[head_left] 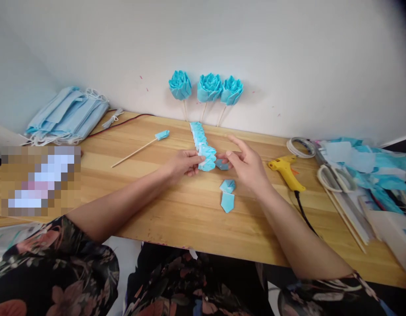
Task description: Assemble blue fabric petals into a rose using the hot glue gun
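My left hand [186, 163] is closed on the near end of a strip of overlapping folded blue petals [207, 158], pinching it between thumb and fingers. The strip runs away from me across the table toward the wall. Just right of it, my right hand [244, 162] is open, index finger raised and thumb apart. A folded blue petal [222, 164] lies by its fingertips; whether they touch is unclear. Two loose blue petals [227, 193] lie nearer to me. To the left rests a wooden stick [133, 152] with a small blue bud [162, 134] on its end.
Three blue flowers on sticks [209, 87] lean against the wall. A stack of face masks [69, 114] is at back left. On the right are a yellow glue gun [287, 172] with a black cord, scissors [336, 177], a white roll [301, 147] and blue scraps [367, 153].
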`<state>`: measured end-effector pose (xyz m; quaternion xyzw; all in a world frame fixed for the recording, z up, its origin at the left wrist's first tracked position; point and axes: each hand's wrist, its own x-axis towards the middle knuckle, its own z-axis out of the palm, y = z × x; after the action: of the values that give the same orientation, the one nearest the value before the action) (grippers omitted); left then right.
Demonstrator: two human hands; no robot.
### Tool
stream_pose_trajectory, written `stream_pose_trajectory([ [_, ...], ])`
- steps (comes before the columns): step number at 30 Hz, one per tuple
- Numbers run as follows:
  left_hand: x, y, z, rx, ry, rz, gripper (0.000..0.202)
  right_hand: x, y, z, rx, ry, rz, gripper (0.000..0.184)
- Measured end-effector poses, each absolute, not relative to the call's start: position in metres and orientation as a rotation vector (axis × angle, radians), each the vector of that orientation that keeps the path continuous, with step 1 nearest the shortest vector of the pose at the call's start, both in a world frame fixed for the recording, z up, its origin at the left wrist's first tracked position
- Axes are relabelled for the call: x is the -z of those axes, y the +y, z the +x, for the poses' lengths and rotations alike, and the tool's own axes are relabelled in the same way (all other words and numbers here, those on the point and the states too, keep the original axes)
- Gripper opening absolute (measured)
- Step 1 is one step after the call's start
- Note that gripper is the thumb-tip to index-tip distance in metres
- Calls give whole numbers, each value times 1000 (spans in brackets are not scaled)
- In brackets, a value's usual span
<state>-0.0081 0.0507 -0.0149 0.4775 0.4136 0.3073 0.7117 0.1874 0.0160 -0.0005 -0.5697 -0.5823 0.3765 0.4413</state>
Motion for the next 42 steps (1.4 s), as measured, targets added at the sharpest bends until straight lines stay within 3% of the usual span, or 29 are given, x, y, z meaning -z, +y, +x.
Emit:
stream_pose_trajectory([
  [7,16,40,-10,-690,846,1206,28,12,10,179,-1061,-1558,-1274,63],
  [16,14,36,-13,-632,784,1199,28,12,8,183,-1061,-1547,-1298,63],
  [22,13,32,-11,-704,921,1246,24,9,5,182,-1105,-1502,-1292,54],
  [27,13,31,-11,-712,871,1277,23,10,4,178,-1250,-1516,-1221,71],
  [34,14,32,-13,-709,732,1288,29,1,3,179,-1420,-1446,-1184,79],
  [38,16,34,-13,-727,750,1279,30,3,6,184,-1462,-1368,-1202,70],
  [42,20,35,-13,-786,805,1253,30,6,9,188,-1271,-1379,-1265,64],
])
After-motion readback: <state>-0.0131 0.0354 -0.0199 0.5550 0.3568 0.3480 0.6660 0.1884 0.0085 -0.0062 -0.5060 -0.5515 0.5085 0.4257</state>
